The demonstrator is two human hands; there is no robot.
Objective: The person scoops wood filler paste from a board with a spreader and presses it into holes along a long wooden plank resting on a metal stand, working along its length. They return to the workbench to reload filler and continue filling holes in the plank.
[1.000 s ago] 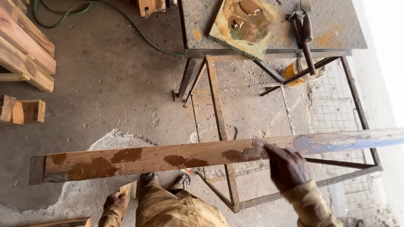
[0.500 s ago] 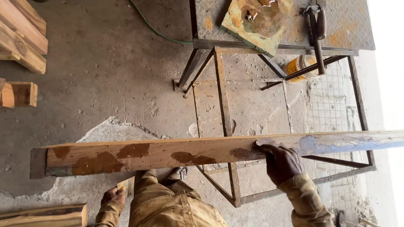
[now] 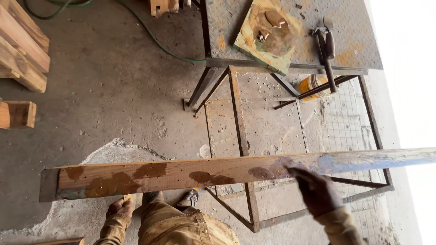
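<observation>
Right hand (image 3: 315, 190) blurred on stained plank (image 3: 181, 174), left hand (image 3: 120, 208) half hidden beneath

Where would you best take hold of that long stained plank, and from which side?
Probably near its middle, from the near long edge. The plank is long and narrow and lies level across the view, so a grip at one end would likely let the far end dip. The right hand already rests on it right of centre; the left hand hangs below its left part, apart from it.

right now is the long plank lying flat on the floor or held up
Held up. The long plank runs level above the floor, the right hand on it; the person's feet show beneath.
</observation>
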